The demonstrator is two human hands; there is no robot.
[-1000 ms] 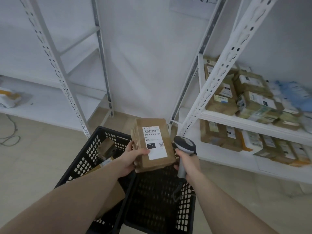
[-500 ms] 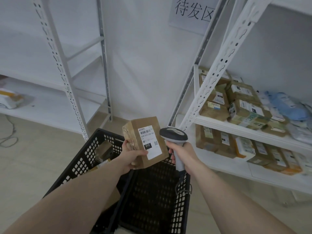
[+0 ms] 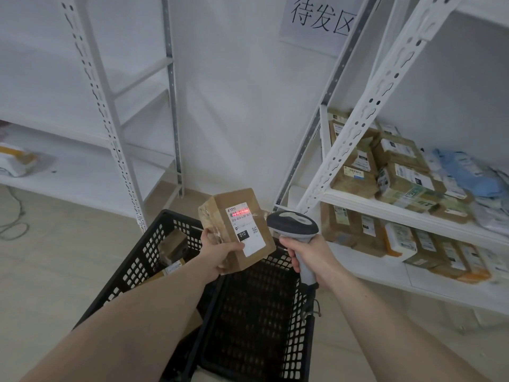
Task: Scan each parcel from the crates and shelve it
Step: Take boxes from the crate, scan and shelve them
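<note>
Two arms reach in from the bottom of the picture. Both arms are bare all the way down, with no sleeves to see. The left hand (image 3: 220, 253) has no glove, no ring and no watch on it. The right hand (image 3: 311, 255) is just the same, with a bare wrist and bare fingers. No other part of the person shows.
</note>
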